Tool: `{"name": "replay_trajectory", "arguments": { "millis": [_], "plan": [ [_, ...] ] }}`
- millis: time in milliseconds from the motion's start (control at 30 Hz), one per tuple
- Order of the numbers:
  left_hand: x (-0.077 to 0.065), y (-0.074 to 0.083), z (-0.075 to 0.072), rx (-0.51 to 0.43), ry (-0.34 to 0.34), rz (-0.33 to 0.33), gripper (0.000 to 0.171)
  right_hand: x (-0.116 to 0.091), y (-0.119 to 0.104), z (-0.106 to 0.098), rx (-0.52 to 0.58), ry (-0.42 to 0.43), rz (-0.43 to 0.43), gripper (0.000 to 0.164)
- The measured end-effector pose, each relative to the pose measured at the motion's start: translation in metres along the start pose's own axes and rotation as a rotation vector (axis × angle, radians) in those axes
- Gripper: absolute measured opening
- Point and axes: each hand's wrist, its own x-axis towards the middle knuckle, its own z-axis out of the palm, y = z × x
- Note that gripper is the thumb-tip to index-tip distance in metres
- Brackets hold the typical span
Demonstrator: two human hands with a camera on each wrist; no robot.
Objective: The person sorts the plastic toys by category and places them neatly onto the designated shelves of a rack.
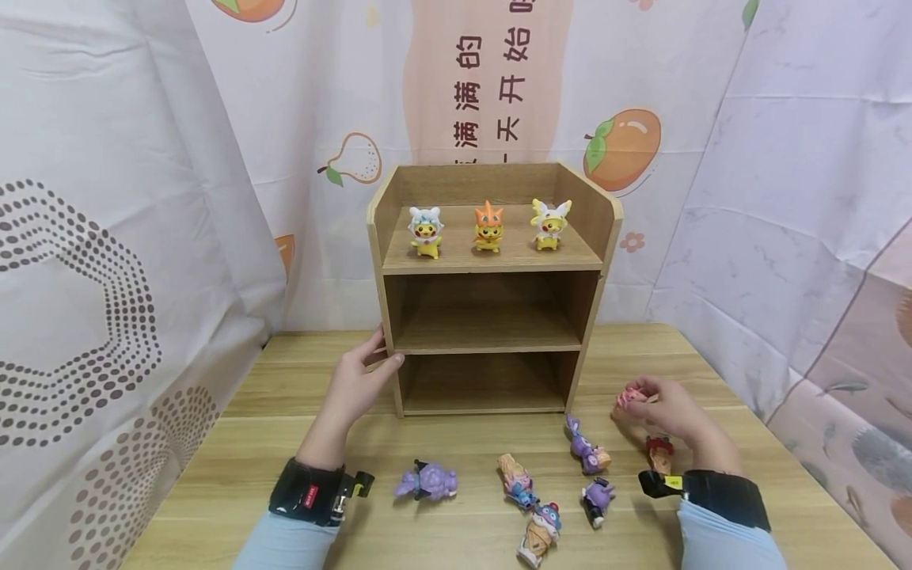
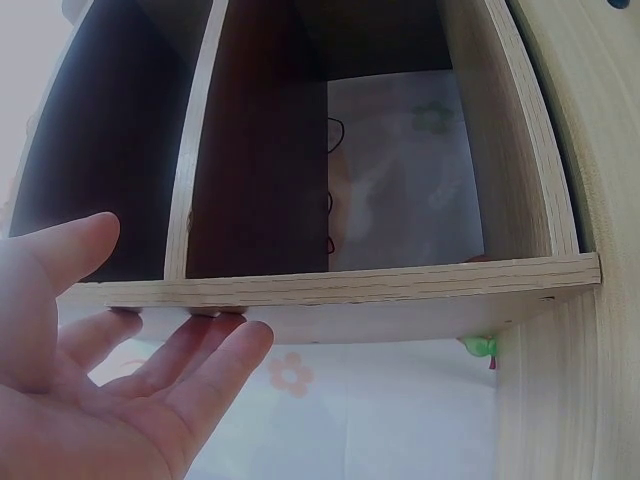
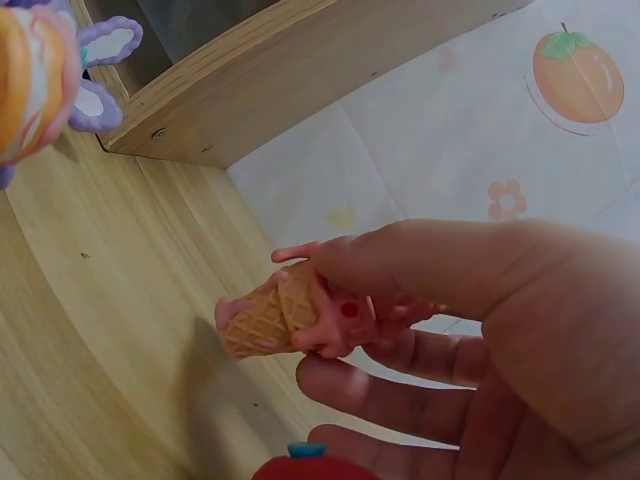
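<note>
My left hand (image 1: 359, 382) is at the left side of a wooden shelf unit (image 1: 488, 348). In the left wrist view its fairly straight fingers (image 2: 215, 370) touch the outer side panel, while the thumb lies across the front opening. Right of the shelf, my right hand (image 1: 670, 408) pinches a pink figurine (image 1: 627, 398) between thumb and fingers. The right wrist view shows this pink figurine (image 3: 345, 315) with a waffle-cone part, tilted just above the table; the fingers hide part of it. A red-topped cone figurine (image 1: 660, 453) lies below that hand.
Three yellow figurines in white (image 1: 426, 233), orange (image 1: 488, 229) and white-yellow (image 1: 550, 226) hoods stand on the top shelf. Several purple and cone figurines lie on the wooden table (image 1: 299, 396), including a purple one (image 1: 430, 480) and a blue-topped cone (image 1: 540, 534). Printed curtains hang behind.
</note>
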Motion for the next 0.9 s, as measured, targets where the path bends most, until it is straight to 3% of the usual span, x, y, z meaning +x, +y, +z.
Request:
{"name": "replay_trajectory", "arguments": {
  "millis": [900],
  "plan": [
    [-0.001, 0.002, -0.001, 0.018, 0.004, -0.027, 0.067, 0.0, -0.014, -0.011, -0.046, 0.18, -0.057, 0.048]
  ]
}}
